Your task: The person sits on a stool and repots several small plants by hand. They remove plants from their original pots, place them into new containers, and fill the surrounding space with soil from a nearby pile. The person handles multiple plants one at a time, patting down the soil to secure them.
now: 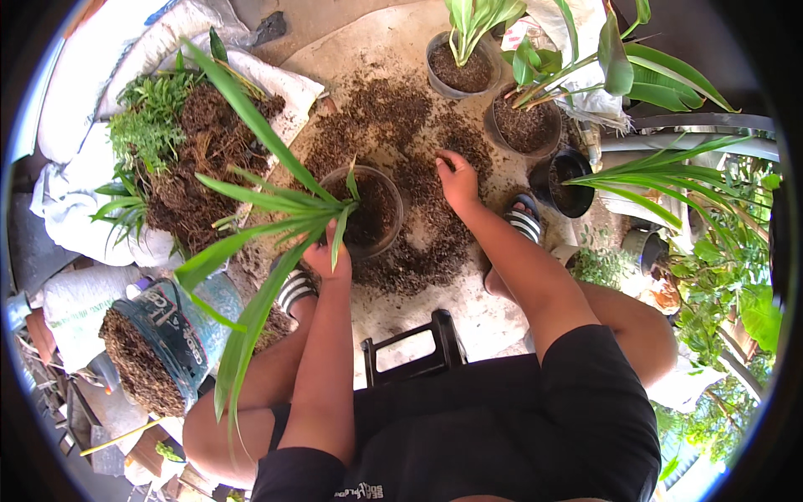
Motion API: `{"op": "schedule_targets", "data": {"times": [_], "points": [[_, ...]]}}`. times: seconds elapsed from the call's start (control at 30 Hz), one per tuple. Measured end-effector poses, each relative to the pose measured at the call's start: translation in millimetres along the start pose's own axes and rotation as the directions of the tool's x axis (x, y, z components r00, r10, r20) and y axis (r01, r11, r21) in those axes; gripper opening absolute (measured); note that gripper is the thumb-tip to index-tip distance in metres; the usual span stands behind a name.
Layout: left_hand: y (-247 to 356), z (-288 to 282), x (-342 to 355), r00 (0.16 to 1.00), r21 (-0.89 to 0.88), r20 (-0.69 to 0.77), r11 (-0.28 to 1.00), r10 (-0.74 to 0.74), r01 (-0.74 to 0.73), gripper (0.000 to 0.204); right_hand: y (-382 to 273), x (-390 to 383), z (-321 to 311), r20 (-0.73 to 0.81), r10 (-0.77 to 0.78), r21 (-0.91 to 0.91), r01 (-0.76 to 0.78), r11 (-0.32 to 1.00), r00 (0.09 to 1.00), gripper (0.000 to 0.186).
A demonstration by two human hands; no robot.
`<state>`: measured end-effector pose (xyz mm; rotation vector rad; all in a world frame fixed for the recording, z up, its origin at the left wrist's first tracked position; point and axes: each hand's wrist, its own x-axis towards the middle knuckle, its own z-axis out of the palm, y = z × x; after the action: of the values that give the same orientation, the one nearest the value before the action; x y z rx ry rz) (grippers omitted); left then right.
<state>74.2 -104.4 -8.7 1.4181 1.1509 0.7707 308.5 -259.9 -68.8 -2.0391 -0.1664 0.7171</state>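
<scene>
A long-leaved green plant (288, 219) leans over a clear plastic pot (400, 219) partly filled with dark soil. My left hand (326, 255) is closed round the base of the plant at the pot's near left side; the leaves hide some of its fingers. To the right of the pot, my right hand (457, 180) is above the loose dark soil (422, 159) spread on the ground sheet. Its fingers are curled toward the thumb, and whatever they may hold is too small to make out.
Two potted plants in clear pots (462, 71) (523, 125) and a black pot (565, 184) stand at right. Uprooted plants with root clumps (205, 138) lie at left. A tipped blue bucket (163, 335) spills brown material. A black stool (414, 345) is near my legs.
</scene>
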Motion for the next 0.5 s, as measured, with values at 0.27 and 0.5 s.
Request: {"op": "schedule_targets", "data": {"times": [0.27, 0.5], "points": [[2.7, 20.1, 10.5, 0.980, -0.095, -0.037, 0.975, 0.196, -0.199, 0.029, 79.0, -96.0, -25.1, -0.336, 0.026, -0.137, -0.076, 0.988, 0.941, 0.048], [-5.6, 15.8, 8.8, 0.960, -0.062, -0.042, 0.958, 0.277, -0.279, 0.017, 111.6, -137.5, 19.7, -0.354, 0.042, -0.352, -0.175, 0.919, 0.934, 0.113]]}}
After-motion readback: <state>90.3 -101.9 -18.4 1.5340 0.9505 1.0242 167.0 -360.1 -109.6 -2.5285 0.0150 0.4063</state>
